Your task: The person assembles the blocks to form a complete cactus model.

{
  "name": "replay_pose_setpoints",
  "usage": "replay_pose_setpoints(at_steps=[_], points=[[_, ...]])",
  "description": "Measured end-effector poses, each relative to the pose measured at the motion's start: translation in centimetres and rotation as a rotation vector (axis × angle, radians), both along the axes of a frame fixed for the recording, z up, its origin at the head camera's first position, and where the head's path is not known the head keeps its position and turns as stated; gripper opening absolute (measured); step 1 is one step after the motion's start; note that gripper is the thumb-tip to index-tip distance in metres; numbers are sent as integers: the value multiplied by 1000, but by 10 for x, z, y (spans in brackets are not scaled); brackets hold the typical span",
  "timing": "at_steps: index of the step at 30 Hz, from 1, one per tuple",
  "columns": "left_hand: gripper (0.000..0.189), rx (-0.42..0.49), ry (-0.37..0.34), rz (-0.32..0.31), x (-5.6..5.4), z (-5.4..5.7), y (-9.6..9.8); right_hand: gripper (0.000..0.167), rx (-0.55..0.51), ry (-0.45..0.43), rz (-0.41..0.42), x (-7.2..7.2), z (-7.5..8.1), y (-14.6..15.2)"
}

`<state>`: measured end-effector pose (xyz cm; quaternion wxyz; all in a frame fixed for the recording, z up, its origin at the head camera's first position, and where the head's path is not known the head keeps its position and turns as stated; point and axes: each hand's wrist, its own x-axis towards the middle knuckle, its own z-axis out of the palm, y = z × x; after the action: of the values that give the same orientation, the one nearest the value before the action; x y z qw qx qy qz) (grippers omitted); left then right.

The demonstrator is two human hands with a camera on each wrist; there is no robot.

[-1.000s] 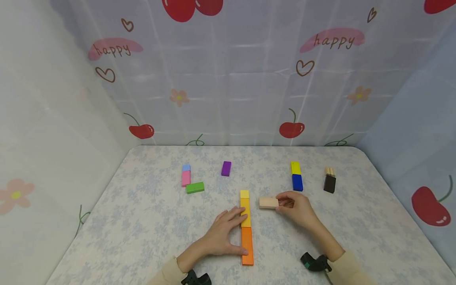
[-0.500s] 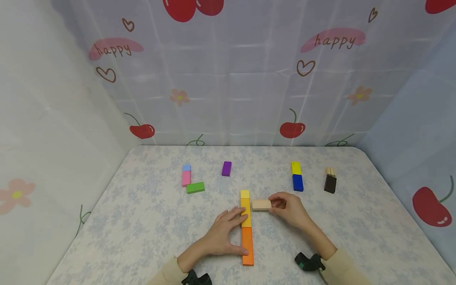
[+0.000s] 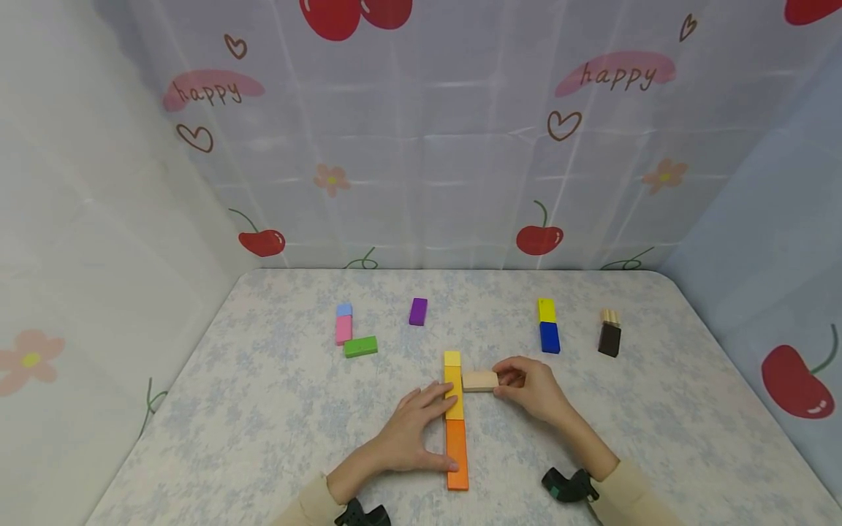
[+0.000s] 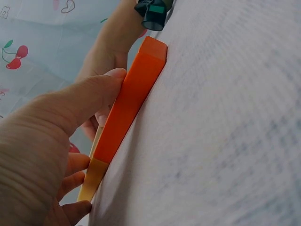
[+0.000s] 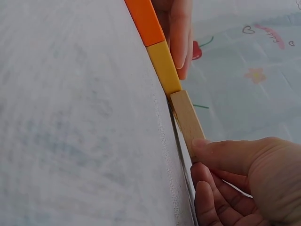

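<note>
In the head view, a row of flat blocks runs away from me: an orange block (image 3: 457,453), a yellow-orange block (image 3: 454,410) and a short yellow block (image 3: 452,358) at the far end. My left hand (image 3: 409,437) rests against the row with fingers spread, thumb on the orange block and fingertips on the yellow-orange one. A plain wooden block (image 3: 480,380) lies crosswise at the row's right side. Its right end is pinched between thumb and fingers of my right hand (image 3: 536,389). In the right wrist view, the wooden block (image 5: 188,120) meets the yellow-orange block (image 5: 163,67).
Farther back on the patterned table (image 3: 263,394) lie a light blue block (image 3: 344,310), a pink block (image 3: 343,330), a green block (image 3: 360,347), a purple block (image 3: 417,311), a yellow block (image 3: 546,310), a blue block (image 3: 550,337), and a dark block (image 3: 609,340) beside pale sticks (image 3: 610,316).
My right hand has moved left with the wooden block, bringing it from a gap right up to the yellow-orange block's side. My left hand has stayed in place.
</note>
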<state>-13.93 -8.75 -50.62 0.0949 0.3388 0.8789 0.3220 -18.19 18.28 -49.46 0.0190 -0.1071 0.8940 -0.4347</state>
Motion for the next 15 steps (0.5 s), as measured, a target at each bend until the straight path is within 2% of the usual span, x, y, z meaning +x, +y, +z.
replay_pose_setpoints(at_steps=[15], points=[[92,-15,-7,5,-1,0,0,26,-28,30,32,1,-5,0]])
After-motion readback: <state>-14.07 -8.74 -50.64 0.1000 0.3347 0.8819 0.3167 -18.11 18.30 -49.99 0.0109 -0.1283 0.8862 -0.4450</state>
